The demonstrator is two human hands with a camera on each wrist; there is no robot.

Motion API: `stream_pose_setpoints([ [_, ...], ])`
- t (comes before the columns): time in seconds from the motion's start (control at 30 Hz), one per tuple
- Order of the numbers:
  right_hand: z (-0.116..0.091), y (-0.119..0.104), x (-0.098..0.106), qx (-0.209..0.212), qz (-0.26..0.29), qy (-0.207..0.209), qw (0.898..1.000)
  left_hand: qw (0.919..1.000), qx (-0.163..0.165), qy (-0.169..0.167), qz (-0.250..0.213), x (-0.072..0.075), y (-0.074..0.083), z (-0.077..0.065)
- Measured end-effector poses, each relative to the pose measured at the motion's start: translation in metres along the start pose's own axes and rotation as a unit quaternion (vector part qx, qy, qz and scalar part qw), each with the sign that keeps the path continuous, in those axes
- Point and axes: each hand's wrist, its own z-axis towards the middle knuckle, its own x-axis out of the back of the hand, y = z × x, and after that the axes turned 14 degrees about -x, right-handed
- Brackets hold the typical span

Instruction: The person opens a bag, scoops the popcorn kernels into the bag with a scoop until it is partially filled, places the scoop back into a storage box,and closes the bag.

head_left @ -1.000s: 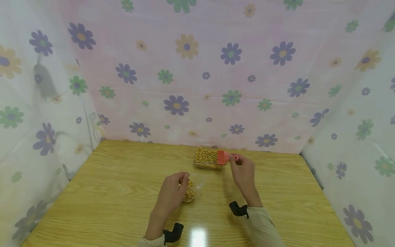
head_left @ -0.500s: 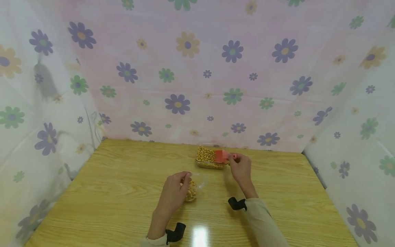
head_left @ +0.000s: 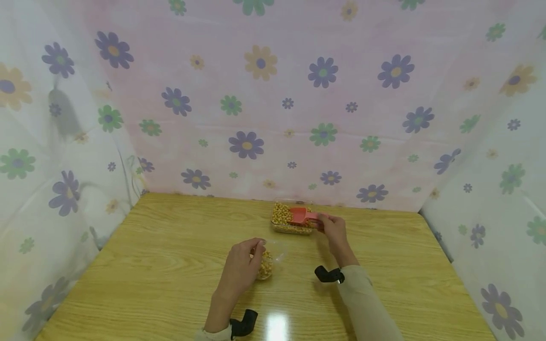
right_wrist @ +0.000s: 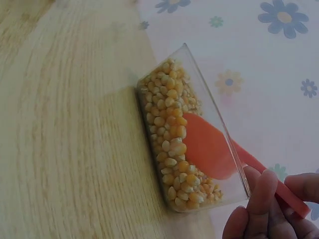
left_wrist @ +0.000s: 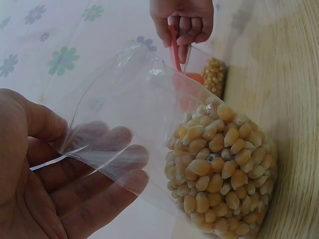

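Note:
My left hand (left_wrist: pixel 65 174) pinches the top edge of a clear plastic bag (left_wrist: pixel 134 89) between thumb and forefinger. Corn kernels (left_wrist: pixel 224 169) fill the bag's lower part, which rests on the table. My right hand (head_left: pixel 334 232) holds a red scoop (right_wrist: pixel 207 147) by its handle, fingers curled around it. The scoop's bowl dips into the kernels inside a clear rectangular container (right_wrist: pixel 214 104), its front edge among them. That container stands behind the bag, toward the back of the table, and kernels (head_left: pixel 281 214) show through its walls.
The wooden table (head_left: pixel 170 255) meets a flowered cloth backdrop (head_left: pixel 290 118) just behind the container. More flowered cloth hangs on the left and right sides. Black wrist mounts (head_left: pixel 244 323) sit at both cuffs.
The scoop has tipped from steep to flatter and moved left into the kernels, with my right hand turning and shifting slightly left. The left hand keeps its hold on the bag.

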Motion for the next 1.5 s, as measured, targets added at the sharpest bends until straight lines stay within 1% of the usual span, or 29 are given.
stream_pose_setpoints([
  [0.13, 0.000, -0.001, 0.004, -0.016, 0.009, -0.030, 0.999, 1.0000, 0.000, -0.001, 0.001, -0.001, 0.000, 0.001],
  [0.3, 0.002, -0.002, 0.007, -0.034, 0.003, -0.059, 0.998, 1.0000, 0.000, 0.001, 0.006, -0.001, 0.000, 0.001],
  [0.57, 0.002, -0.003, 0.009, -0.060, -0.005, -0.083, 0.995, 1.0000, 0.004, 0.000, 0.007, -0.001, 0.001, 0.002],
  [0.7, 0.002, -0.002, 0.010, -0.066, 0.019, -0.103, 0.992, 1.0000, 0.006, -0.001, 0.005, -0.001, 0.001, 0.002],
  [0.77, 0.002, -0.001, 0.010, -0.073, 0.043, -0.114, 0.990, 1.0000, 0.006, -0.001, 0.002, -0.001, 0.000, 0.002],
  [0.97, 0.001, 0.001, 0.010, -0.109, 0.129, -0.140, 0.976, 1.0000, 0.006, -0.003, -0.005, -0.001, 0.000, 0.002],
  [1.1, 0.000, 0.004, 0.012, -0.127, 0.181, -0.161, 0.962, 1.0000, 0.003, 0.000, -0.004, -0.001, 0.001, 0.002],
  [1.23, -0.004, 0.008, 0.013, -0.130, 0.216, -0.182, 0.951, 1.0000, 0.003, 0.001, -0.003, -0.001, 0.001, 0.002],
  [1.3, -0.006, 0.010, 0.013, -0.128, 0.228, -0.187, 0.947, 1.0000, 0.004, 0.001, -0.001, -0.002, 0.001, 0.002],
  [1.5, -0.012, 0.014, 0.010, -0.129, 0.265, -0.188, 0.937, 1.0000, 0.004, 0.001, -0.003, -0.002, 0.000, 0.002],
])
